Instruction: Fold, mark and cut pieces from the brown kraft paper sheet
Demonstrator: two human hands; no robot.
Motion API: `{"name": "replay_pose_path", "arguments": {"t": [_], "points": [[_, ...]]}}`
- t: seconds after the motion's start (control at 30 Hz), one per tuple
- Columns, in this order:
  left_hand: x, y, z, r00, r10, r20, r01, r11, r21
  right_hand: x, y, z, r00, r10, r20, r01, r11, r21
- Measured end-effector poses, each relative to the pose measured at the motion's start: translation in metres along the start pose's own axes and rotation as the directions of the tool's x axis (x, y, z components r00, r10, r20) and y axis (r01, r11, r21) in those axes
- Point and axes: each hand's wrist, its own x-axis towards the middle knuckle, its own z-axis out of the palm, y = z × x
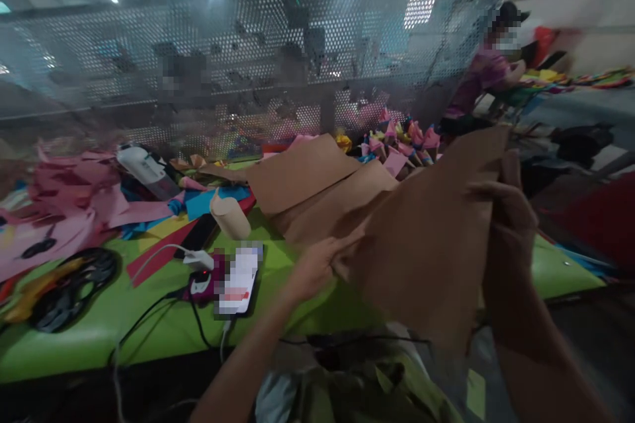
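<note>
A large sheet of brown paper (421, 258) is raised at a tilt over the front edge of the table. My right hand (510, 201) grips its right edge, fingers lying over the near face. At the sheet's left edge, my left hand (317, 264) is closed on the paper with the index finger stretched along it. More brown paper sheets (302, 175) lie on the table just beyond, partly behind the raised one. A beige paper roll or cup (231, 217) stands left of them.
On the green tabletop (163, 330) are a lit phone (241, 277) on a cable, a power strip with charger (201, 277) and large scissors (74, 291). Pink paper pieces (79, 192) and a spray bottle (146, 168) lie left. Behind stands a perforated metal screen (238, 66); a person (479, 79) works at right.
</note>
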Motion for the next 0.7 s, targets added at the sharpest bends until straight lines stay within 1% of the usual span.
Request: {"name": "replay_pose_path", "arguments": {"t": [0.07, 0.1, 0.13, 0.2, 0.27, 0.33, 0.37, 0.4, 0.43, 0.53, 0.6, 0.7], "points": [[0.008, -0.002, 0.003, 0.991, -0.025, -0.132, 0.000, 0.982, -0.190, 0.006, 0.002, 0.009, 0.994, 0.111, 0.007, -0.111, 0.980, 0.166], [0.012, -0.003, 0.004, 0.975, -0.065, -0.215, 0.000, 0.957, -0.291, 0.008, 0.006, 0.012, 0.987, 0.158, 0.016, -0.158, 0.966, 0.205], [0.016, -0.004, 0.005, 0.947, -0.112, -0.303, -0.014, 0.924, -0.383, 0.009, 0.012, 0.014, 0.981, 0.193, 0.023, -0.193, 0.955, 0.225], [0.024, -0.004, 0.006, 0.867, -0.198, -0.457, -0.074, 0.856, -0.512, 0.007, 0.028, 0.017, 0.972, 0.230, 0.053, -0.236, 0.948, 0.213], [0.030, -0.001, 0.006, 0.772, -0.261, -0.579, -0.143, 0.817, -0.558, -0.001, 0.044, 0.021, 0.955, 0.258, 0.147, -0.285, 0.935, 0.212], [0.033, 0.005, 0.006, 0.688, -0.296, -0.662, -0.187, 0.810, -0.556, -0.012, 0.058, 0.027, 0.956, 0.213, 0.202, -0.260, 0.934, 0.246], [0.034, 0.009, 0.006, 0.663, -0.307, -0.683, -0.194, 0.811, -0.552, -0.019, 0.063, 0.030, 0.959, 0.200, 0.202, -0.247, 0.937, 0.245], [0.034, 0.013, 0.007, 0.654, -0.313, -0.688, -0.193, 0.811, -0.553, -0.025, 0.066, 0.033, 0.958, 0.200, 0.204, -0.247, 0.939, 0.239], [0.033, 0.018, 0.007, 0.660, -0.318, -0.681, -0.184, 0.810, -0.556, -0.032, 0.068, 0.036, 0.954, 0.210, 0.214, -0.256, 0.941, 0.219], [0.032, 0.031, 0.009, 0.715, -0.327, -0.619, -0.136, 0.803, -0.581, -0.047, 0.069, 0.045, 0.930, 0.250, 0.271, -0.297, 0.944, 0.145], [0.033, 0.039, 0.009, 0.737, -0.332, -0.589, -0.110, 0.801, -0.589, -0.053, 0.066, 0.050, 0.914, 0.251, 0.320, -0.306, 0.942, 0.135], [0.041, 0.050, 0.006, 0.739, -0.300, -0.603, -0.107, 0.832, -0.545, -0.058, 0.057, 0.063, 0.889, 0.216, 0.404, -0.297, 0.943, 0.150]]}}
